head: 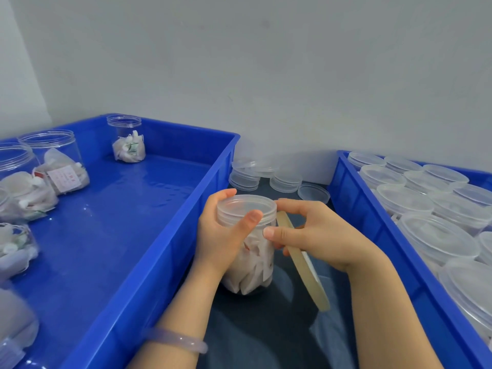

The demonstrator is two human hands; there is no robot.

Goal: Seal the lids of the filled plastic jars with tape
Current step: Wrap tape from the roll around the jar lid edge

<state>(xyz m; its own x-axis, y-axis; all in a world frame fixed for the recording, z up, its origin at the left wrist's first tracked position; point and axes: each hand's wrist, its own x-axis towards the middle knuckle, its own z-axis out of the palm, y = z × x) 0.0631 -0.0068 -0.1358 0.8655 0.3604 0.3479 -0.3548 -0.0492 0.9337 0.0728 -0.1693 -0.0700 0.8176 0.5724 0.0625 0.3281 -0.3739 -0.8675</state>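
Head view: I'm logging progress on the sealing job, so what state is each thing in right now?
held jar: upright, filled with pouches, lid on.
tape roll: on edge, against the jar's side by the lid; tape on the jar cannot be told.
left hand: grips the held jar.
right hand: holds the tape roll.
unlidded jars: filled, in the left bin.
lidded jars: in the right bin.
spare lids: loose, mostly stacked.

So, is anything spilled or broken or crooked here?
Nothing really stands out. The jar in the left hand is upright with its lid on straight, and the right hand holds the tape roll beside it. The only untidiness is one loose lid lying alone next to the lid stacks behind.
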